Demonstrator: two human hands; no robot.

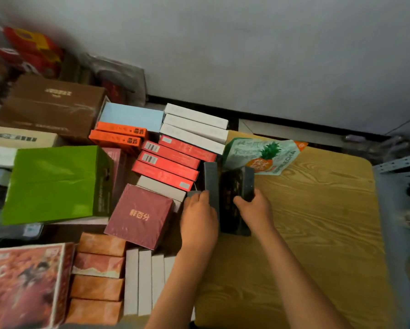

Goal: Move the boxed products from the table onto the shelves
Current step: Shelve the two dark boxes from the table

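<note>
Many boxed products cover the left half of a wooden table (318, 222). Near the middle stand two dark boxes on edge. My left hand (199, 217) grips the thin grey box (211, 181) from its near end. My right hand (253, 210) grips the wider dark patterned box (235, 200) beside it, with the fingers curled over its near edge. Red flat boxes (168, 162) and white flat boxes (194, 127) lie stacked just behind the left hand. A maroon square box (140, 214) sits to the left of that hand.
A green box (54, 184), brown cartons (54, 103), orange boxes (97, 276) and upright white boxes (144, 281) crowd the left side. A pineapple snack pouch (261, 155) lies behind the dark boxes. A blue metal shelf frame (398, 162) stands at the right edge. A white wall rises behind.
</note>
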